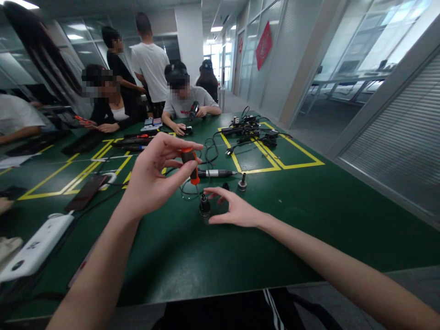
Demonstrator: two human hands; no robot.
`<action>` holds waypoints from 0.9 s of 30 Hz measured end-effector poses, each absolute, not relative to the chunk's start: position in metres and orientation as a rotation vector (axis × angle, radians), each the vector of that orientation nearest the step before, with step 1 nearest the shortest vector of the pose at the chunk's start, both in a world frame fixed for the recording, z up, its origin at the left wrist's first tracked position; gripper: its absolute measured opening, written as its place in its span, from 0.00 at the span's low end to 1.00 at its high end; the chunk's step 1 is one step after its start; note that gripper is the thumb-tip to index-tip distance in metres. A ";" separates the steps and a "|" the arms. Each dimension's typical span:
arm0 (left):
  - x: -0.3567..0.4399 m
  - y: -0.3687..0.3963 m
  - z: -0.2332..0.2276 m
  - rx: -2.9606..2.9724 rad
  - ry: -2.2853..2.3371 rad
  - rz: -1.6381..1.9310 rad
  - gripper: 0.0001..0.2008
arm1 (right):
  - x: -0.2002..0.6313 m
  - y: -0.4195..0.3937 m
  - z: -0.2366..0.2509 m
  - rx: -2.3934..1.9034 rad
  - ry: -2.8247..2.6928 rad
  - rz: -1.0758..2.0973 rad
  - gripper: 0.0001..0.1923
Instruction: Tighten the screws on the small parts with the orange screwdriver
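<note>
My left hand [160, 172] grips a small screwdriver [190, 166] with an orange and black handle, its shaft pointing down. Just below the tip stands a black and metal cylindrical part [205, 206], upright on the green table [261, 247]. My right hand [237, 208] curves beside that part with thumb and fingers apart; I see no object between them. Behind the right hand's fingers, a small dark piece [225, 186] is partly hidden. A second metal part with a thin stem [242, 182] stands to the right, near a pen-shaped electric screwdriver [216, 173] lying on its side.
Tangled black cables and adapters [250, 130] lie at the back right within yellow tape lines [302, 164]. At left are a white power strip [37, 247] and a phone [85, 192]. Across the table a person [190, 98] holds a black power tool [193, 111]; others sit or stand nearby.
</note>
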State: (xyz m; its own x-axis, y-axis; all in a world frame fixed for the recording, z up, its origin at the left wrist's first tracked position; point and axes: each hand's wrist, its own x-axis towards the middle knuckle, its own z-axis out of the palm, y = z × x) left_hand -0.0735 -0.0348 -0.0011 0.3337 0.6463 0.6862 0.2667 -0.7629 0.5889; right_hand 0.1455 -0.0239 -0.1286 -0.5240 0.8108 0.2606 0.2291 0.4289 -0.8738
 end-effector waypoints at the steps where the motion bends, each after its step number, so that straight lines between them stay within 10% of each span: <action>1: -0.072 -0.034 -0.001 2.222 0.807 1.399 0.11 | 0.142 -0.025 -0.137 -0.868 -1.962 1.133 0.38; 6: -0.061 -0.027 0.000 2.302 0.815 1.411 0.14 | 0.126 -0.020 -0.144 -0.800 -1.948 1.275 0.13; 27: -0.050 0.009 -0.010 2.557 0.763 1.474 0.18 | 0.153 -0.005 -0.165 -0.857 -1.715 1.284 0.19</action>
State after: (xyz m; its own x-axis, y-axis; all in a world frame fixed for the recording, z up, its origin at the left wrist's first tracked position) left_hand -0.0503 0.0089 -0.0103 0.4082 0.4639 0.7862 0.3744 -0.8706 0.3192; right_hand 0.1532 -0.0055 -0.1646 -0.4412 0.8737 0.2049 0.0496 0.2517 -0.9665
